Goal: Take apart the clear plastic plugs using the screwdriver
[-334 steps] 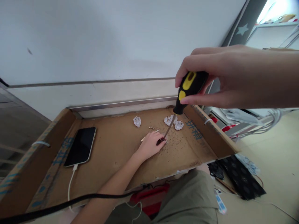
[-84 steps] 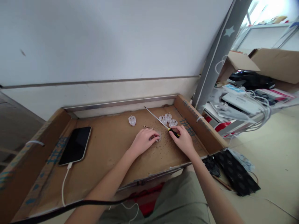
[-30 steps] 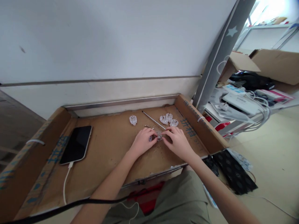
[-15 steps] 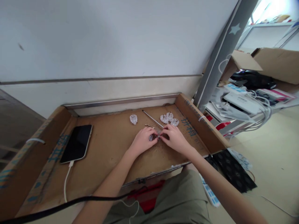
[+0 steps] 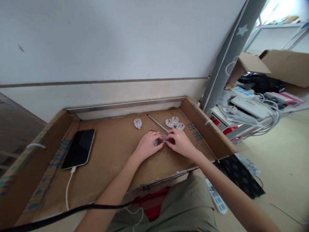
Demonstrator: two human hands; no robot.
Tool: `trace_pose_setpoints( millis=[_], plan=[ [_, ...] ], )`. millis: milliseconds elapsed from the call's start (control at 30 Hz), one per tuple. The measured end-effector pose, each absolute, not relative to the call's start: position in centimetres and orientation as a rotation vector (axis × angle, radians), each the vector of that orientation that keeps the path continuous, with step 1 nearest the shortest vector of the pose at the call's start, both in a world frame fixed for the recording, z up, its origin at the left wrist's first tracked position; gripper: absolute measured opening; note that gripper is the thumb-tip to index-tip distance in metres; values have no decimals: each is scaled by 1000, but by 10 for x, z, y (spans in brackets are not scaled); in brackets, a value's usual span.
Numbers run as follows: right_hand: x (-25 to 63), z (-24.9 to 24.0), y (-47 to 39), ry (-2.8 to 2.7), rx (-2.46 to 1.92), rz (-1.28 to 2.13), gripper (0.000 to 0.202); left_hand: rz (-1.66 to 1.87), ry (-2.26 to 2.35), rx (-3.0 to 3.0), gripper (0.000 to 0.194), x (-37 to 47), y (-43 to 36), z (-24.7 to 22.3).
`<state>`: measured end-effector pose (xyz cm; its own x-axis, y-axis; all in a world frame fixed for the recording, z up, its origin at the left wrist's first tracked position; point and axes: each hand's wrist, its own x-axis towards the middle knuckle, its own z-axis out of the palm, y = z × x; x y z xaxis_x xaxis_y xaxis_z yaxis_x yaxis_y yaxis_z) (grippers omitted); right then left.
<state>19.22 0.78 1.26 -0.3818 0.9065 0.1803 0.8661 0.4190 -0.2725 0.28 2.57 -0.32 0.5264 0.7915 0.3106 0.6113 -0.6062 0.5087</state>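
My left hand (image 5: 149,143) and my right hand (image 5: 180,141) meet low over the cardboard, fingertips pinched on a small greyish part (image 5: 164,140), too small to name. Inside the curl of my left hand is a clear plastic piece (image 5: 155,142), partly hidden by the fingers. Beyond the hands lies a thin metal rod (image 5: 158,123) with a dark tip, like a screwdriver shaft. Next to it are small brass-coloured strips (image 5: 154,130). One clear plug (image 5: 137,123) rests with its pins up to the left; three more clear plugs (image 5: 175,120) sit together on the right.
The cardboard-lined tray (image 5: 108,174) has raised walls. Tiny dark bits (image 5: 166,153) are scattered near my hands. A phone (image 5: 79,149) with a white cable lies left. A black strap (image 5: 72,211) crosses in front. Right of a grey post (image 5: 224,58) stand boxes and cables.
Almost nothing differs. My fingertips shift very slightly around the small part, and the view moves a little.
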Motion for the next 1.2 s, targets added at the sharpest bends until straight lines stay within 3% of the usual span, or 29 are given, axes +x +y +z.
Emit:
trace_pose_setpoints(
  millis=[300, 467, 567, 800, 900, 967, 1067, 1200],
  plan=[
    [193, 15, 3, -2367, -1570, 152, 28, 762, 1233, 2498, 9, 8, 24, -6],
    [218, 6, -27, -2198, -1711, 82, 46, 777, 1226, 2491, 9, 9, 25, -7],
    [235, 13, -38, -2166, -1678, 134, 41, 772, 1228, 2476, 9, 9, 25, -7],
    [245, 113, -29, -1836, -1498, -56, 47, 757, 1230, 2442, 7, 9, 25, -7],
    [228, 146, -15, -1682, -1262, -238, 35, 772, 1206, 2436, 7, 8, 25, -7],
    [212, 154, -1, -1633, -1093, -62, 28, 780, 1199, 2437, 7, 8, 25, -8],
    [192, 160, 23, -1389, -824, 501, 27, 781, 1199, 2436, 7, 8, 25, -8],
    [193, 184, 39, -910, -691, 459, 25, 752, 1226, 2456, 7, 9, 26, -8]
  ],
)
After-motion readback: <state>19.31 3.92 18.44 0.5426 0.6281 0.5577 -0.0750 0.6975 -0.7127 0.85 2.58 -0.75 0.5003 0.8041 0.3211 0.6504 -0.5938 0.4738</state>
